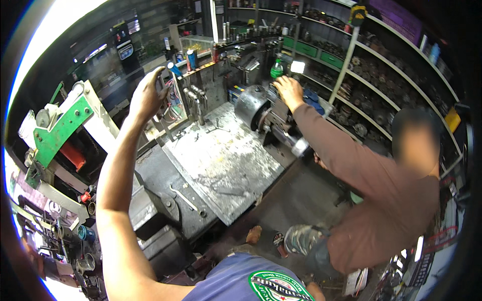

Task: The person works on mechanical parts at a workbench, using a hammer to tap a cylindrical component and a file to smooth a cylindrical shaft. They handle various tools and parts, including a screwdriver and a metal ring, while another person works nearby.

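Observation:
My left hand (150, 94) is raised beside the hanging hand tools at the back of the bench, fingers curled at a dark thing I cannot make out. My right hand (314, 292) barely shows at the lower edge, fingers hidden. A scuffed metal plate (211, 160) covers the bench, with small dark tools on it; a wrench (187, 200) lies beside it. At the plate's far right stands a machine with a steel cylinder (250, 107). A co-worker (371, 200) in brown has one hand (287, 90) on top of it and the other (319, 162) lower down.
Shelves of metal parts (371, 75) line the right. A green-and-white press (60, 128) stands at left, a dark metal block (145, 213) at the bench's near end. Sockets (236, 31) and a green bottle (276, 70) are at the back. A co-worker's leg (306, 241) occupies the floor at right.

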The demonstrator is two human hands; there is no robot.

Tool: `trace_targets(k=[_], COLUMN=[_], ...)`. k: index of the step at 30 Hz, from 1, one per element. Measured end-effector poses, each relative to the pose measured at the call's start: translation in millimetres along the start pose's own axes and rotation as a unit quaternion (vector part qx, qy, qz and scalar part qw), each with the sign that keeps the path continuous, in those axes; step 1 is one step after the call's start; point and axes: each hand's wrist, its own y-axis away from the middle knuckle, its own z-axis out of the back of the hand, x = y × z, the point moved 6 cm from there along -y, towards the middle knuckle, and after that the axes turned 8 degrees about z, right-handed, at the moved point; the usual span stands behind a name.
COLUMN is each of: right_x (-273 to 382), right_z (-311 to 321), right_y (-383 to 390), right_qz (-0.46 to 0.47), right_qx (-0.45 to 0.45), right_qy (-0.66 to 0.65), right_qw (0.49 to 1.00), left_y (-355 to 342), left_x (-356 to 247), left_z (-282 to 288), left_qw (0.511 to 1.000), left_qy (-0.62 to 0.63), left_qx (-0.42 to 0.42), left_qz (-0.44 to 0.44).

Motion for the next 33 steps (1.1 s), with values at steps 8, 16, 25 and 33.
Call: trace_targets(k=[8, 16, 25, 33], right_x=[369.9, 375.3, 364.4, 383.0], right_z=[394.0, 382.2, 405.3, 387.7], right_y=[-275.7, -250.0, -302.6, -221.6], right_qz=[0.47, 0.443, 0.731, 0.505], right_qx=[-0.654, -0.582, -0.194, -0.608], right_qy=[0.394, 0.374, -0.326, 0.361], right_qw=[0.443, 0.57, 0.568, 0.495], left_y=[-123.7, -183.9, -183.5, -45.5], left_x=[73.1, 127.4, 72.2, 13.9], left_z=[-124.0, -183.7, -57.3, 58.6], left_qw=[0.993, 0.982, 0.881, 0.92], left_qy=[-0.006, 0.03, 0.434, 0.382], left_qx=[-0.002, -0.056, -0.11, -0.031], left_qz=[0.121, 0.177, 0.153, 0.075])
